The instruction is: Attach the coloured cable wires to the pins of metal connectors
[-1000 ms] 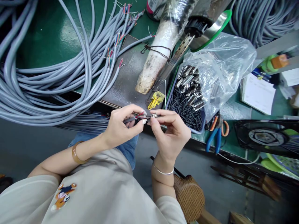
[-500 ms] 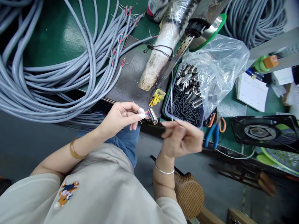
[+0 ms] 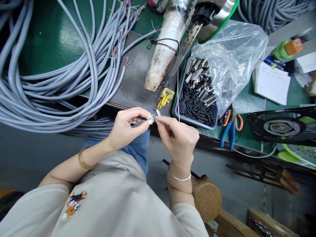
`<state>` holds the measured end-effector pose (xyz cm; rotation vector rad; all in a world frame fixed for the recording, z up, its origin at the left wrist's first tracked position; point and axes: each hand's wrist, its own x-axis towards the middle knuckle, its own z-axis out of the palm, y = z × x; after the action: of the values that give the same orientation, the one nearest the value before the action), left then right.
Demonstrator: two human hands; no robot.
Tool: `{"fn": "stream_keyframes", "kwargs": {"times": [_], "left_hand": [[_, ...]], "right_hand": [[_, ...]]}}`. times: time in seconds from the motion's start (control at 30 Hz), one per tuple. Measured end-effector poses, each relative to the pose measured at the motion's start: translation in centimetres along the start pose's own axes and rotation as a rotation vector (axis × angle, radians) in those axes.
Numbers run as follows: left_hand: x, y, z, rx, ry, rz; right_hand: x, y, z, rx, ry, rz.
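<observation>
My left hand (image 3: 128, 126) is closed in a pinch on thin coloured wires (image 3: 153, 115). These wires run to a metal multi-pin connector (image 3: 156, 112) just beyond the fingertips. My right hand (image 3: 179, 136) meets it there, thumb and forefinger pressed together beside the wires; whatever is between them is too small to make out. A thin pale strand (image 3: 178, 95) hangs down behind my right hand, and its lower end is hidden. Close above the connector, a yellow clip-like piece (image 3: 166, 97) lies on the dark plate (image 3: 133, 84).
Grey cables (image 3: 93, 75) with stripped ends spread across the left. A tray (image 3: 195, 125) holds black sleeves and metal connectors, partly under a clear bag (image 3: 237, 59). A wrapped white tube (image 3: 160, 62) and a soldering iron (image 3: 181, 54) project over the plate. Pliers (image 3: 229, 131) and a fan (image 3: 283, 128) sit right.
My right hand has moved left from near the tray to the wires, its fingers now touching my left fingertips. The connector is now partly covered. The view has shifted slightly.
</observation>
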<state>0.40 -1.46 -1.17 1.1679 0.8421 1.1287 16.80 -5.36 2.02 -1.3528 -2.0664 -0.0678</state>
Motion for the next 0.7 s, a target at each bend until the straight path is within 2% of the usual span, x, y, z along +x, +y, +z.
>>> {"fn": "stream_keyframes", "kwargs": {"times": [0.27, 0.33, 0.4, 0.43, 0.5, 0.57, 0.63, 0.7], "left_hand": [[0.6, 0.5, -0.1, -0.159, 0.002, -0.193], [0.7, 0.5, -0.2, -0.198, 0.002, -0.224], [0.9, 0.4, -0.3, -0.263, 0.001, -0.27], [1.0, 0.4, -0.4, -0.311, -0.004, -0.294], [1.2, 0.3, -0.7, -0.422, -0.02, -0.338], [1.3, 0.4, -1.0, -0.526, -0.03, -0.373], [1.5, 0.4, -1.3, -0.6, -0.026, -0.403], [1.5, 0.5, -1.5, -0.644, -0.025, -0.42]], "right_hand": [[-0.1, 0.1, 1.5, 0.011, 0.027, 0.085], [-0.3, 0.2, 1.6, 0.036, 0.076, 0.139], [-0.3, 0.5, 1.6, 0.094, 0.239, 0.229], [-0.2, 0.7, 1.5, 0.152, 0.366, 0.26], [0.1, 1.3, 1.3, 0.304, 0.629, 0.227], [0.6, 1.7, 1.3, 0.419, 0.808, 0.125], [0.9, 1.9, 1.4, 0.418, 0.888, 0.08], [1.0, 1.6, 1.5, 0.355, 0.836, 0.151]]}}
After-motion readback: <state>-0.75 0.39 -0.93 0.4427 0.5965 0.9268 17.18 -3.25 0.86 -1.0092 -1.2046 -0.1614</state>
